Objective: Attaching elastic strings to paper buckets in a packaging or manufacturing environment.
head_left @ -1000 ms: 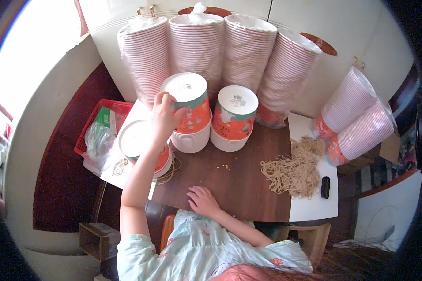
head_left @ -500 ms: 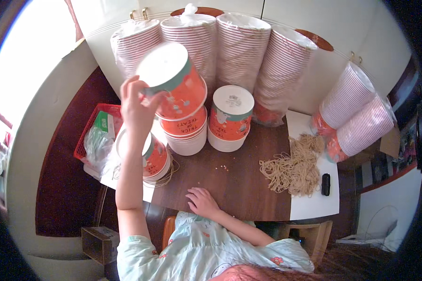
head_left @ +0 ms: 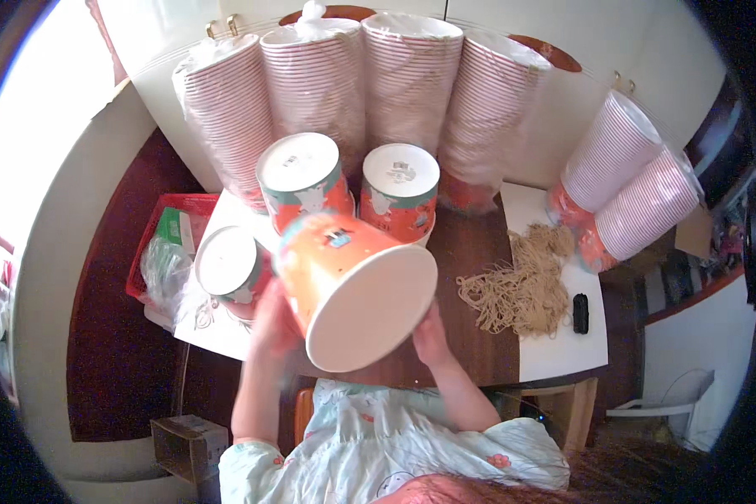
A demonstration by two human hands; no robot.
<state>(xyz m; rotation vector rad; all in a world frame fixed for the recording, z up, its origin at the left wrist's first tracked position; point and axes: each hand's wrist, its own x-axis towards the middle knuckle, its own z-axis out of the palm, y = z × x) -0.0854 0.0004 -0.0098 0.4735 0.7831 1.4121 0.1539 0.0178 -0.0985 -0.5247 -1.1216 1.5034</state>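
A large orange paper bucket (head_left: 332,252) with a teal band is held tilted above the table's near side, its white mouth turned toward me and to the right. My left hand (head_left: 279,323) grips its left side, with the fingers partly behind it. My right hand (head_left: 430,338) is against its right side near the rim, fingers mostly hidden. Behind it, two upside-down stacks of the same kind stand side by side, a left stack (head_left: 302,172) and a right stack (head_left: 401,181). Another upturned bucket (head_left: 227,262) sits left of my left hand.
Tall plastic-wrapped stacks of paper buckets (head_left: 412,84) line the back, and two more wrapped stacks (head_left: 609,160) lean at the right. Tangled beige string (head_left: 525,281) lies right on the table (head_left: 483,353), beside a black object (head_left: 580,313). A red basket (head_left: 139,265) holds plastic bags.
My left hand has lifted the top bucket off the left stack, brought it nearer and tipped it over. My right hand has risen from the table edge to the bucket.
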